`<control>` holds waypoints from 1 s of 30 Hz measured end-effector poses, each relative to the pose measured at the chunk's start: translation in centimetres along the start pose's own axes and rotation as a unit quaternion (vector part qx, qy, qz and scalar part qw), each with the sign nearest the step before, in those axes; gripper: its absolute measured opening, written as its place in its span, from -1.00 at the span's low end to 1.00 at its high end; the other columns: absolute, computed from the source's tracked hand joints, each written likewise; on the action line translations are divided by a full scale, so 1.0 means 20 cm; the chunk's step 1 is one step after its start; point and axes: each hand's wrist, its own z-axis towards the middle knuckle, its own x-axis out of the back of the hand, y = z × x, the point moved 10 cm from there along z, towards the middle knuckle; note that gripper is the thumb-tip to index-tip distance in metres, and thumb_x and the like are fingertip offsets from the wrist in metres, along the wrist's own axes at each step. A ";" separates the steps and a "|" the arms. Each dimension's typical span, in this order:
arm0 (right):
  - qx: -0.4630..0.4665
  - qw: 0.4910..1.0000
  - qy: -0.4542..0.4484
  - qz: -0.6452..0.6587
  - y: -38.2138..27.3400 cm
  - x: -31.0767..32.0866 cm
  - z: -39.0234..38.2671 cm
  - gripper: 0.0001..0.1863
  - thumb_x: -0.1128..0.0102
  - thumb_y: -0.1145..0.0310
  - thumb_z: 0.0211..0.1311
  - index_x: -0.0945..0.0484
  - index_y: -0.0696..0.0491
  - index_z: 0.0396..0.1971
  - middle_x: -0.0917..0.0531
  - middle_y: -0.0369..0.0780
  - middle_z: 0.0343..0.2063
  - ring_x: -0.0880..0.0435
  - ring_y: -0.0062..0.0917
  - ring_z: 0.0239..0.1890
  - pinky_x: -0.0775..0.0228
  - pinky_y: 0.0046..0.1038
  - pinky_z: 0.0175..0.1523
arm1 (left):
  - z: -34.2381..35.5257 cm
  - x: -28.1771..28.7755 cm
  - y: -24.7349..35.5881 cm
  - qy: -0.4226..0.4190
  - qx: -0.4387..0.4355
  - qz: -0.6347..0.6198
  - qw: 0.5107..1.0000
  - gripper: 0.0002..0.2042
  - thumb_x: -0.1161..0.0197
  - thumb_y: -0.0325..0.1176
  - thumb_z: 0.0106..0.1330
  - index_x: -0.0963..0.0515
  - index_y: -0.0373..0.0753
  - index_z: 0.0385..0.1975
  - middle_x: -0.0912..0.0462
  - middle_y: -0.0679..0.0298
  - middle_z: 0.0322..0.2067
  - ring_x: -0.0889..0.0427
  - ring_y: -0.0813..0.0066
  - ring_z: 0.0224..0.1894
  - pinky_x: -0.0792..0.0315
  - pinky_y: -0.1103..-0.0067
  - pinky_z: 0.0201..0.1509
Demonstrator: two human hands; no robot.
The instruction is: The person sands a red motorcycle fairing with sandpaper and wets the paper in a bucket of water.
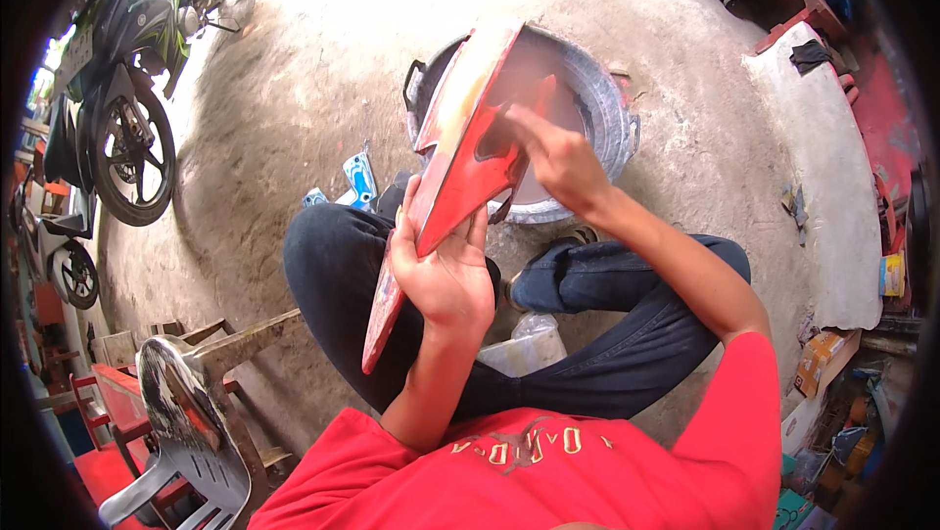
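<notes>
A long, pointed red panel (pixel 468 173), which looks like a motorcycle body panel, is tilted across my lap with its upper end over a round metal basin (pixel 612 104). Its surface is partly worn to a pale tone, and it has a dark cut-out on its right side. My left hand (pixel 446 276) supports it from below, palm up, with fingers and thumb closed round its edges. At the cut-out, the fingertips of my right hand (pixel 566 166) press together close to the panel's right side. Whether they pinch some small thing there is hidden. Greyish liquid seems to fill the basin.
Beside the basin lies a blue and white packet (pixel 359 176). A white tub (pixel 529 349) stands between my legs. Motorcycles (pixel 127 129) are parked at left, above a worn plastic chair (pixel 201 422). Clutter and a cardboard box (pixel 824 359) line the right side.
</notes>
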 end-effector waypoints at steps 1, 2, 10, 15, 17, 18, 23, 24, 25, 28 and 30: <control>0.031 0.999 -0.005 -0.009 -0.10 -0.01 -0.03 -0.50 -0.15 0.60 0.19 -0.58 0.15 0.19 -0.64 -0.01 0.19 -0.67 -0.14 0.21 -0.61 -0.30 0.26 | 0.00 0.00 0.00 -0.002 -0.002 -0.005 1.000 -0.46 0.30 -0.13 0.59 -0.23 -0.25 0.45 -0.41 0.04 0.41 -0.45 0.07 0.42 -0.38 0.19 0.45; 0.121 0.992 -0.017 -0.014 -0.27 -0.05 -0.07 -0.48 -0.16 0.60 0.17 -0.59 0.13 0.19 -0.65 -0.04 0.19 -0.66 -0.18 0.24 -0.57 -0.27 0.31 | 0.01 -0.02 0.01 -0.026 -0.009 -0.007 1.000 -0.46 0.28 -0.11 0.59 -0.23 -0.25 0.45 -0.41 0.05 0.41 -0.46 0.06 0.41 -0.39 0.19 0.45; 0.046 0.998 0.016 0.051 -0.11 -0.04 -0.03 -0.49 -0.13 0.61 0.21 -0.59 0.09 0.20 -0.65 -0.01 0.19 -0.61 -0.18 0.29 -0.52 -0.20 0.35 | 0.00 0.00 0.01 -0.016 -0.014 -0.020 1.000 -0.50 0.20 -0.11 0.61 -0.27 -0.31 0.38 -0.39 -0.08 0.39 -0.41 -0.08 0.43 -0.23 0.05 0.55; 0.244 0.964 -0.047 0.091 -0.57 -0.08 -0.18 -0.47 -0.14 0.60 0.18 -0.59 0.10 0.21 -0.66 -0.01 0.18 -0.63 -0.14 0.27 -0.48 -0.18 0.37 | 0.05 0.08 0.02 -0.034 -0.051 -0.012 0.998 -0.49 0.18 -0.09 0.61 -0.27 -0.30 0.39 -0.40 -0.08 0.39 -0.42 -0.06 0.42 -0.27 0.05 0.52; 0.129 0.990 0.002 0.049 -0.21 -0.03 -0.08 -0.49 -0.14 0.59 0.18 -0.60 0.13 0.18 -0.68 0.01 0.14 -0.64 -0.13 0.24 -0.51 -0.18 0.35 | 0.01 0.00 -0.02 -0.029 -0.010 -0.027 0.999 -0.48 0.18 -0.08 0.61 -0.27 -0.29 0.40 -0.41 -0.07 0.38 -0.44 -0.05 0.41 -0.31 0.06 0.50; -0.033 0.996 -0.003 0.080 0.00 -0.01 0.02 -0.52 -0.14 0.59 0.18 -0.61 0.14 0.15 -0.69 0.02 0.11 -0.65 -0.12 0.22 -0.52 -0.17 0.32 | 0.01 0.00 -0.01 -0.030 -0.011 -0.025 0.999 -0.48 0.18 -0.08 0.62 -0.28 -0.29 0.39 -0.41 -0.06 0.38 -0.45 -0.05 0.40 -0.32 0.06 0.49; 0.233 0.972 -0.006 0.020 -0.57 -0.05 -0.06 -0.56 -0.19 0.52 0.19 -0.63 0.05 0.11 -0.71 -0.07 0.10 -0.71 -0.23 0.18 -0.60 -0.26 0.24 | 0.02 0.07 -0.01 -0.007 -0.023 -0.024 0.999 -0.46 0.22 -0.04 0.61 -0.26 -0.20 0.45 -0.44 0.06 0.39 -0.48 0.12 0.40 -0.36 0.20 0.47; 0.243 0.969 -0.025 0.038 -0.60 -0.07 -0.06 -0.58 -0.19 0.50 0.20 -0.63 0.06 0.10 -0.71 -0.06 0.10 -0.71 -0.23 0.17 -0.61 -0.27 0.22 | 0.03 0.07 0.00 -0.008 -0.035 -0.039 0.999 -0.45 0.22 -0.04 0.61 -0.25 -0.19 0.46 -0.43 0.07 0.40 -0.46 0.13 0.41 -0.35 0.20 0.48; 0.254 0.965 -0.044 0.057 -0.61 -0.08 -0.07 -0.59 -0.19 0.47 0.22 -0.63 0.06 0.10 -0.71 -0.06 0.09 -0.72 -0.23 0.15 -0.62 -0.28 0.20 | 0.02 0.07 0.00 -0.008 -0.035 -0.038 0.999 -0.45 0.22 -0.04 0.61 -0.25 -0.19 0.46 -0.43 0.07 0.40 -0.46 0.13 0.41 -0.35 0.20 0.48; 0.062 0.996 -0.049 0.029 -0.23 -0.02 0.14 -0.62 -0.18 0.44 0.24 -0.64 0.08 0.07 -0.73 -0.07 0.01 -0.76 -0.26 0.02 -0.63 -0.28 0.08 | -0.02 0.00 -0.03 -0.007 -0.017 -0.003 1.000 -0.43 0.23 -0.01 0.63 -0.30 -0.32 0.41 -0.45 -0.03 0.36 -0.44 0.08 0.42 -0.31 0.17 0.51; 0.074 0.994 -0.075 -0.003 -0.16 -0.02 0.17 -0.65 -0.16 0.47 0.28 -0.64 0.09 0.07 -0.73 -0.06 0.01 -0.74 -0.23 0.06 -0.62 -0.27 0.12 | -0.03 -0.01 -0.04 -0.017 -0.016 0.000 1.000 -0.42 0.25 -0.01 0.63 -0.31 -0.33 0.40 -0.47 -0.02 0.35 -0.46 0.09 0.41 -0.32 0.18 0.50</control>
